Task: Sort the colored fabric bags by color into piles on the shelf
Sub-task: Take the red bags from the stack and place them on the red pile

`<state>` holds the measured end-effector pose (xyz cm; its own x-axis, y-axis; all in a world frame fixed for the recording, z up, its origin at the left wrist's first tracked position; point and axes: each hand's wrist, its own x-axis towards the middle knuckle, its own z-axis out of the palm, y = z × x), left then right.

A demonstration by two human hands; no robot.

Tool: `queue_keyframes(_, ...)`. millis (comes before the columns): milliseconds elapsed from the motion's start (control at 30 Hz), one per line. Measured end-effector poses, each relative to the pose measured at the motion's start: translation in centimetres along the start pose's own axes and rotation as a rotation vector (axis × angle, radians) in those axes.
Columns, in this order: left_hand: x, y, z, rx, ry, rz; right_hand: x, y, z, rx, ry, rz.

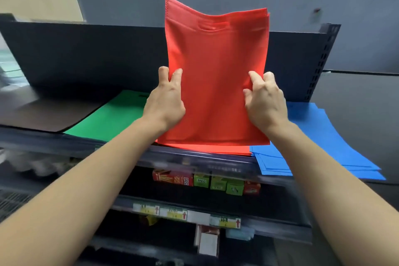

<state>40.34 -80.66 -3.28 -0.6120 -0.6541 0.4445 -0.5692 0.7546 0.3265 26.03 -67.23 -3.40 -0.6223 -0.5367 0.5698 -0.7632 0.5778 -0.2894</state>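
Red bag upright, left hand and right hand fingers gripping it; labels unreadable.

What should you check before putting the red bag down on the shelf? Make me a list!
1. Grip on the red bag: left hand and right hand each pinch a side edge. Ok.
2. Right pile underneath: the red pile lies directly below the bag. Ok.
3. Bag flat: its top edge sags in the middle. Not ok.
4. Only one bag held: the top corner may show extra layers. Cannot tell.
5. Neighbours tidy: the green pile lies flat, but the blue pile is fanned out and overhangs the front of the shelf. Not ok.
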Motion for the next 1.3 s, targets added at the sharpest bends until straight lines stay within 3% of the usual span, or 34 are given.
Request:
queue_keyframes(367, 3.6, -3.8, 4.4, 0.108, -0.256, -0.063, 3.3, 1.3, 6.2, -0.021, -0.342, 0.049)
queue_keyframes(800, 6.4, -6.6, 8.5, 0.154, -0.494, 0.042, 3.0, 1.6, 8.9, -0.172, -0.586, 0.203)
queue_keyframes(967, 6.9, -7.0, 8.7, 0.142, -0.542, 0.058, 2.8, 0.9, 9.4, -0.265, -0.568, 0.265)
queue_keyframes(1100, 6.8, -7.2, 8.1, 0.308, -0.532, 0.075, 2.5, 0.0, 8.9, -0.409, -0.479, 0.254)
queue_keyframes(1200, 6.9, -6.3, 7.3, 0.39, -0.405, 0.217, 2.1, -0.9, 7.6, -0.439, -0.396, 0.2)
queue_keyframes(1300, 6.9, -3.7, 6.3, 0.266, -0.337, 0.39, 1.5, -1.2, 5.3, -0.473, -0.311, 0.157)
